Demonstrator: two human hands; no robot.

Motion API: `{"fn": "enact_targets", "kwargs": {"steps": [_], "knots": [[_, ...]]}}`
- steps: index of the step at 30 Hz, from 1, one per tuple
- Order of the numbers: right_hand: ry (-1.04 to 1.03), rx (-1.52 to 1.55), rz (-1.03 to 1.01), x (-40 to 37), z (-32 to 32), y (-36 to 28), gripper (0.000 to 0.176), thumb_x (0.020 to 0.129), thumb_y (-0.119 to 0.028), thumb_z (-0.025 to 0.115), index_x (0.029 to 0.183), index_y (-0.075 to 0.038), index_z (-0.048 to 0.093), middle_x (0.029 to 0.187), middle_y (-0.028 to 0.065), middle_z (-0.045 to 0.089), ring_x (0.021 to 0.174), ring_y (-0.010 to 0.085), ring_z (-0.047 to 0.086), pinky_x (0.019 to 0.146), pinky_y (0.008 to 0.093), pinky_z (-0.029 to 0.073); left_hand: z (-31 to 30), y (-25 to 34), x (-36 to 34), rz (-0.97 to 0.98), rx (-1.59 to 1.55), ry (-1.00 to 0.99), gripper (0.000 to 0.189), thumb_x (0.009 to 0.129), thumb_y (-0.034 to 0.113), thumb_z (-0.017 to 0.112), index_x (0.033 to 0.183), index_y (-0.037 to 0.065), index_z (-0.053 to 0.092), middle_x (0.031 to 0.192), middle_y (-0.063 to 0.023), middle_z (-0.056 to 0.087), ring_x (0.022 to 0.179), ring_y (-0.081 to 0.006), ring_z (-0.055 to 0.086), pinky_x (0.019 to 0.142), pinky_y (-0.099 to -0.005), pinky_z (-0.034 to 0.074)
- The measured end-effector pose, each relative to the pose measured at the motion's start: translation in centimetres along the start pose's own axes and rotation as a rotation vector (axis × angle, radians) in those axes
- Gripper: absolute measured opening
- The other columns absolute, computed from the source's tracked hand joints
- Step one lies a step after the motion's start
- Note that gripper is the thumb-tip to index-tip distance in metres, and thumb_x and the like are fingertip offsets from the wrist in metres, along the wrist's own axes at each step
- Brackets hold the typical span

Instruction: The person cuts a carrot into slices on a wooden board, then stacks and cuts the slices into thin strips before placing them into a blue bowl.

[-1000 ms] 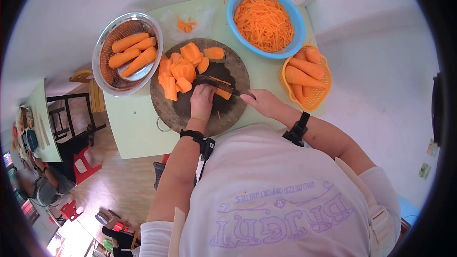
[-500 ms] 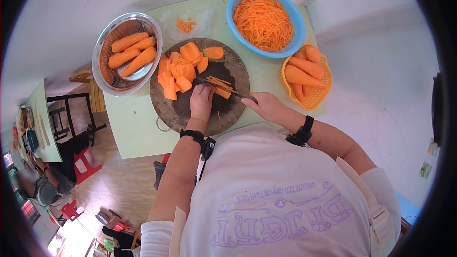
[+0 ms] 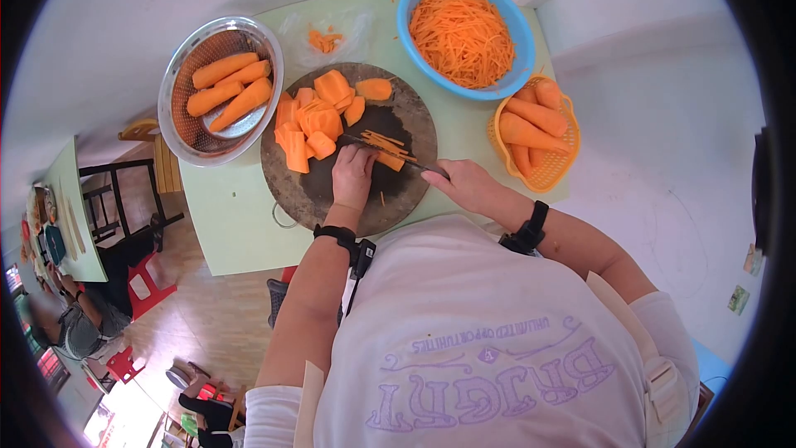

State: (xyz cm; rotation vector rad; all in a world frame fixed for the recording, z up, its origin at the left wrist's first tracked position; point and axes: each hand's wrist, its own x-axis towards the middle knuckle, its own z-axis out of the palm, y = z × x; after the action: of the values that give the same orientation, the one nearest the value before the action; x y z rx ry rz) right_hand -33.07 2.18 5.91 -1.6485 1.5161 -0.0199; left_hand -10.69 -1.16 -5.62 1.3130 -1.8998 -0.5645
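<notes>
My right hand [image 3: 471, 185] is closed around the handle of a kitchen knife [image 3: 412, 164], whose blade points left across the round chopping board [image 3: 286, 191]. Curled fingers of my left hand [image 3: 353, 172] press down on carrot slices [image 3: 388, 161] right beside the blade. Thin carrot strips [image 3: 383, 142] lie along the far side of the knife. Farther back on the board rests a heap of flat carrot pieces [image 3: 318, 120], with one separate slice [image 3: 375, 90] to its right. How many slices sit beneath my left fingers is hidden.
A metal colander [image 3: 168, 116] with whole carrots stands left of the board. Behind are a plastic bag [image 3: 356, 29] with carrot scraps and a blue basin [image 3: 522, 37] of shredded carrot. At right sits a yellow basket [image 3: 566, 162] of carrots. Other people are at lower left.
The knife blade has shifted slightly beside the carrot slices, and my left hand stays on them. Otherwise the whole view has only drifted by a few pixels.
</notes>
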Motion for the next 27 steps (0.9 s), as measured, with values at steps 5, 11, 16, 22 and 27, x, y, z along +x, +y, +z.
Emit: {"fn": "enact_targets", "kwargs": {"steps": [5,11,16,22,27], "knots": [[0.015,-0.017,-0.013,0.2,0.1,0.1,0.055,0.099,-0.050,0.045,0.085,0.003,0.057,0.076,0.0249,0.061,0.077,0.0437,0.060,0.071,0.0498,0.046,0.0,0.1,0.0,-0.011,-0.007,-0.002,0.009,0.077,0.003,0.073,0.083,0.005,0.067,0.082,-0.0088,0.061,0.081,-0.0289,0.060,0.072,-0.0374,0.050],[0.004,-0.010,-0.006,1.2,0.5,0.2,0.053,0.099,-0.048,0.046,0.088,0.003,0.058,0.077,0.0239,0.062,0.078,0.0427,0.060,0.071,0.0487,0.047,0.0,-0.1,-0.1,-0.009,-0.008,-0.002,0.009,0.077,0.003,0.073,0.084,0.005,0.067,0.082,-0.0084,0.061,0.081,-0.0286,0.060,0.073,-0.0374,0.051],[0.056,0.028,-0.033,1.3,1.5,1.5,0.050,0.099,-0.045,0.048,0.091,0.003,0.060,0.078,0.0237,0.062,0.078,0.0427,0.060,0.072,0.0482,0.046,0.1,-0.2,-0.2,-0.014,0.000,-0.013,0.009,0.077,0.003,0.072,0.084,0.006,0.067,0.084,-0.0084,0.062,0.082,-0.0281,0.061,0.073,-0.0373,0.051],[0.035,0.091,-0.013,1.0,0.5,1.0,0.051,0.099,-0.045,0.048,0.090,0.003,0.060,0.079,0.0248,0.061,0.078,0.0429,0.059,0.071,0.0476,0.046,0.0,-0.3,-0.1,0.007,-0.007,0.001,0.009,0.077,0.003,0.072,0.085,0.006,0.068,0.085,-0.0076,0.063,0.083,-0.0278,0.061,0.075,-0.0365,0.052],[0.025,0.073,0.019,-0.2,0.1,0.8,0.052,0.099,-0.046,0.048,0.088,0.003,0.060,0.079,0.0252,0.061,0.078,0.0435,0.059,0.072,0.0480,0.046,0.1,-0.2,-0.1,0.006,-0.036,0.023,0.010,0.077,0.003,0.072,0.085,0.006,0.068,0.085,-0.0073,0.063,0.083,-0.0276,0.061,0.075,-0.0365,0.052]]}}
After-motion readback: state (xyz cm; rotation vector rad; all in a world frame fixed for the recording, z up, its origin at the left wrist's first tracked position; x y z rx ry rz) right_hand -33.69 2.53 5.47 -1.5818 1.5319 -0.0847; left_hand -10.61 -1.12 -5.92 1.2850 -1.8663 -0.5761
